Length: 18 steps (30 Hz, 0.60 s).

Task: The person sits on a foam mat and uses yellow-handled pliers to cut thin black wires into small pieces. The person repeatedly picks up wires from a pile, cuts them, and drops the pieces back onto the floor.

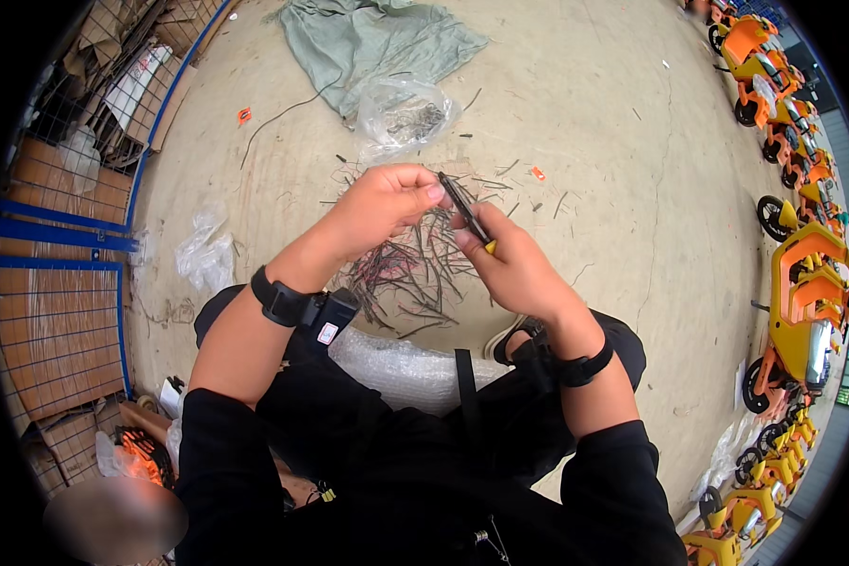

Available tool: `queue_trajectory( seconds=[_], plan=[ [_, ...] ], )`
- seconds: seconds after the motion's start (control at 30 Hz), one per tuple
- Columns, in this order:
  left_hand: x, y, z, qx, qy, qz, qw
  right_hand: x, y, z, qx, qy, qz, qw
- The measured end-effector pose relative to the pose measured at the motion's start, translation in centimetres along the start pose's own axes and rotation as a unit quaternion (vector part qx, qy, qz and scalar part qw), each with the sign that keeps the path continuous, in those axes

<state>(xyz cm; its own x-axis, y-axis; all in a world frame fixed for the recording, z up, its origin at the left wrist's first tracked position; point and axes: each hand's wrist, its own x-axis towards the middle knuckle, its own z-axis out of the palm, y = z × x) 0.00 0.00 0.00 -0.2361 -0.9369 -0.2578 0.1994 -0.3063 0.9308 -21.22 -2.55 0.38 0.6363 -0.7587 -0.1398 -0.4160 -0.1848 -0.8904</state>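
Note:
My left hand (pixel 379 205) and my right hand (pixel 511 266) meet above a heap of thin dark cable ties (pixel 407 269) spread on the concrete floor. My right hand grips a small cutting tool (pixel 466 211) with black blades and a yellow handle end. My left hand's fingertips pinch a thin dark tie at the tool's tip. Both wrists wear black bands, and I am sitting with black-clad legs (pixel 387 424) bent under my arms.
A clear plastic bag (pixel 404 115) holding more dark pieces lies beyond the heap, with a green sack (pixel 368 38) behind it. A blue wire cage with cardboard (pixel 61 226) stands left. Orange ride-on toy bikes (pixel 807 283) line the right side. Bubble wrap (pixel 407 370) rests on my lap.

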Motion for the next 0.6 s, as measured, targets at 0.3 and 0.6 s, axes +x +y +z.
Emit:
queue_trajectory(
  seconds=[0.3,0.6],
  plan=[
    [-1.5,1.2,-0.9,-0.071,-0.002,0.021,0.997,1.2,1.6,-8.2,0.285,0.194,0.059,0.937],
    [-1.7,1.9,-0.8,-0.018,-0.005,0.013,1.0,-0.2,2.2,-9.8,0.194,0.214,0.068,0.955]
  ],
)
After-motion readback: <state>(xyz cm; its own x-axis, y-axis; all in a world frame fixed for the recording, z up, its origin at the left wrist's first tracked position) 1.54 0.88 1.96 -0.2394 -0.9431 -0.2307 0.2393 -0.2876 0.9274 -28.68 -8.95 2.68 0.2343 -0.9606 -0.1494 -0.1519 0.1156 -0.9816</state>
